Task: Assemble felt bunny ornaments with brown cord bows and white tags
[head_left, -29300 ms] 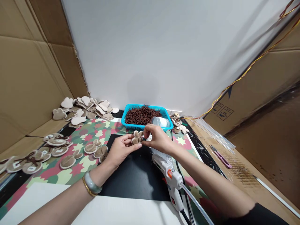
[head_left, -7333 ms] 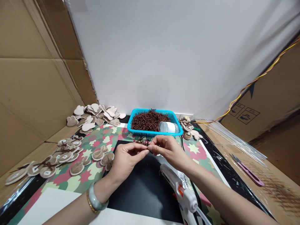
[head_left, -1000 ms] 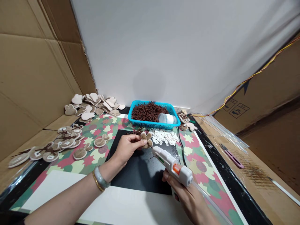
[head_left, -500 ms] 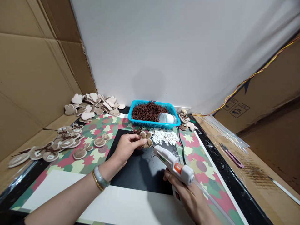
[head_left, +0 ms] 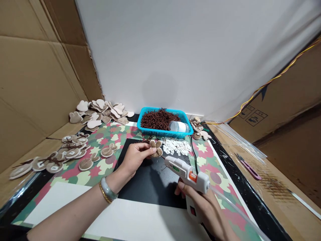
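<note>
Between thumb and fingers, my left hand (head_left: 136, 157) pinches a small brown fabric bunny-shaped patch (head_left: 155, 152) above the black mat (head_left: 147, 187). My right hand (head_left: 200, 201) is wrapped round the handle of a white hot glue gun (head_left: 185, 170), with a long clear glue stick (head_left: 233, 204) out of its back. The gun's nozzle points left, close to the patch's right edge; whether it touches I cannot tell. A pile of small white labels (head_left: 177, 146) lies just behind the gun.
A blue basket (head_left: 165, 133) holds brown bows and a white-lidded clear jar (head_left: 178, 127). Bunny patches (head_left: 94, 115) are heaped at the back left, with bow-trimmed ones (head_left: 72, 152) nearer. At right are a pink-handled cutter (head_left: 249, 169), clear glue sticks (head_left: 240, 140) and a black cord (head_left: 193, 154).
The glue gun has turned slightly, its rear end shifting a little right, and my right hand has moved with it. My left hand and the bunny patch have barely moved.
</note>
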`<state>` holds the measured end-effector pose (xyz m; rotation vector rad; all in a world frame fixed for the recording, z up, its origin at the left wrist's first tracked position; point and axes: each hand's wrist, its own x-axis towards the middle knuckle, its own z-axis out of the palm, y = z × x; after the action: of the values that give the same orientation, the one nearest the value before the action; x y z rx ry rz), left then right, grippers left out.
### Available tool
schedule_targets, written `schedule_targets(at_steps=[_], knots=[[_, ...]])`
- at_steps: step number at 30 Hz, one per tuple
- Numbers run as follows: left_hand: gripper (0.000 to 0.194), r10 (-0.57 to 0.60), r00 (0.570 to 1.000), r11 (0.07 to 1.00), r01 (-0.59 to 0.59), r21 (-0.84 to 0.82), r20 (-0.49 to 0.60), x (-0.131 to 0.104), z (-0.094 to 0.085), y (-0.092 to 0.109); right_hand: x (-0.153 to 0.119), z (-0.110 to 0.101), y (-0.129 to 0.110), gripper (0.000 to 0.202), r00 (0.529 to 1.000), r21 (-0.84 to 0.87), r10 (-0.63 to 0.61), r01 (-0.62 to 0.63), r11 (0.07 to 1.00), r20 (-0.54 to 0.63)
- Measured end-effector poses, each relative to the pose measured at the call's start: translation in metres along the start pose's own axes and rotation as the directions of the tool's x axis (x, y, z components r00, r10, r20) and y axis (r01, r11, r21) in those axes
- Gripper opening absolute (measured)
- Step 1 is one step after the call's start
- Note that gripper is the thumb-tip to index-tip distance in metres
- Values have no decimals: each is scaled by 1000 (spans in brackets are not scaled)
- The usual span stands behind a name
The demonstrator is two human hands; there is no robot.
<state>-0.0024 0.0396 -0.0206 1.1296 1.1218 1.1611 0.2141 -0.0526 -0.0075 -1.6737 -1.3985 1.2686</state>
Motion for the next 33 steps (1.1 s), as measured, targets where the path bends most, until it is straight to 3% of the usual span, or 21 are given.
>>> schedule_targets(at_steps=[4, 7, 16, 26, 33], knots=[[25, -30, 1000, 999, 30, -17, -8, 0, 1, 1, 3, -2, -4, 43, 997, 182, -43, 32, 983, 58], [27, -68, 998, 995, 68, -71, 6, 0, 2, 1, 4, -2, -6, 39, 992, 252, -124, 114, 961, 25], [27, -66, 997, 995, 69, -78, 36, -2, 4, 2, 6, 0, -4, 50, 997, 13, -72, 72, 997, 23], [19, 69, 998, 989, -70, 132, 11, -4, 4, 4, 4, 4, -11, 48, 998, 49, -43, 45, 998, -38], [14, 96, 995, 984, -98, 150, 24, -5, 5, 7, 2, 6, -15, 47, 997, 63, -40, 44, 997, -61]])
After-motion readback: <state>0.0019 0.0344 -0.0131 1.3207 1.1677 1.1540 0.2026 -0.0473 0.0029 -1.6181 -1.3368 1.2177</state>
